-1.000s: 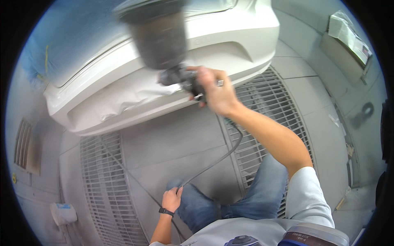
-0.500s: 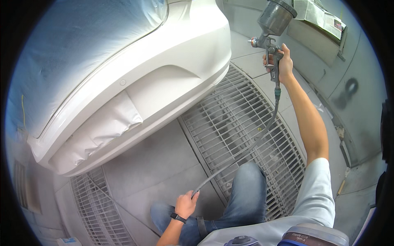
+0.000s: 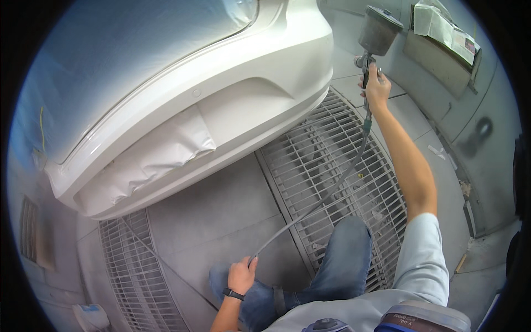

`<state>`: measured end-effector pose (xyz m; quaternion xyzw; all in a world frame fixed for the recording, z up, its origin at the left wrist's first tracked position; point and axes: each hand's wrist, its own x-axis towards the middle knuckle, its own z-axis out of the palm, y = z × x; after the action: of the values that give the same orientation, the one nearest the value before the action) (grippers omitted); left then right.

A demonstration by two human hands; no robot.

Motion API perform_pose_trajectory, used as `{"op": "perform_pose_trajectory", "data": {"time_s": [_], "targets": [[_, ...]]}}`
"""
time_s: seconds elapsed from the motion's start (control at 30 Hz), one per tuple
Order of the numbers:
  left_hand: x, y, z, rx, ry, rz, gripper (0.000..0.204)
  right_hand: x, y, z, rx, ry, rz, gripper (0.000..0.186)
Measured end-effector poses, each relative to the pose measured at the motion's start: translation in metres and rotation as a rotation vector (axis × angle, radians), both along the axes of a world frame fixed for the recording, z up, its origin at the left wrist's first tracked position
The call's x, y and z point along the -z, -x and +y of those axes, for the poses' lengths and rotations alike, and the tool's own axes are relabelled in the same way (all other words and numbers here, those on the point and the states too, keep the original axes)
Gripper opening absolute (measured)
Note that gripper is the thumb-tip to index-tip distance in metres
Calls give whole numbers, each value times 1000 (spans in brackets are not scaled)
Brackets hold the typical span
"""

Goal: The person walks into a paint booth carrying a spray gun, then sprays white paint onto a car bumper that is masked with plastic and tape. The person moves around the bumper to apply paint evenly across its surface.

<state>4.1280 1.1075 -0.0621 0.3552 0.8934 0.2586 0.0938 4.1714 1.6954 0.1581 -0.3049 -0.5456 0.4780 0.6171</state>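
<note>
My right hand (image 3: 376, 88), arm stretched far out, is wrapped round the handle of a spray gun (image 3: 365, 62) with a grey paint cup (image 3: 380, 32) on top. The gun is beside the right end of a white car bumper (image 3: 249, 105), apart from it. From the bottom of its handle a grey air hose (image 3: 332, 191) curves down toward me. My left hand (image 3: 241, 276), low in front of my knees, is closed on that hose. A black band sits on the left wrist. Crumpled white masking film (image 3: 171, 146) covers the bumper's recess.
Blue-tinted plastic sheeting (image 3: 138, 61) drapes the car above the bumper. Metal floor grates lie at right (image 3: 337, 160) and left (image 3: 138, 265). The hose trails across the floor. On the right wall, paper (image 3: 445, 27) covers a panel. A white container (image 3: 91, 316) stands at lower left.
The spray gun has turned in my right hand, its nozzle swinging away from view. The car has shifted right and slightly up in the picture. My left hand still holds the hose.
</note>
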Motion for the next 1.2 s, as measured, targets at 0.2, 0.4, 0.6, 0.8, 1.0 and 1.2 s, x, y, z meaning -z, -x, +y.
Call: {"op": "perform_pose_trajectory", "data": {"time_s": [0.2,0.4,0.6,0.8,1.0,1.2], "targets": [[25,28,-65,-28,88,80,38,29,-12,-173,-252,-177,101,41],[21,38,-157,-235,57,74,34,51,52,-353,-474,-182,166,50],[14,34,-169,-280,63,69,36,13,119,-462,-817,-312,158,43],[21,28,-148,-232,72,42,36,2,136,-458,-1132,-299,52,48],[27,30,-121,-107,89,27,36,62,90,-356,-731,-154,61,47],[24,47,-74,-31,131,56,37,79,33,-247,-544,-149,335,37]]}}
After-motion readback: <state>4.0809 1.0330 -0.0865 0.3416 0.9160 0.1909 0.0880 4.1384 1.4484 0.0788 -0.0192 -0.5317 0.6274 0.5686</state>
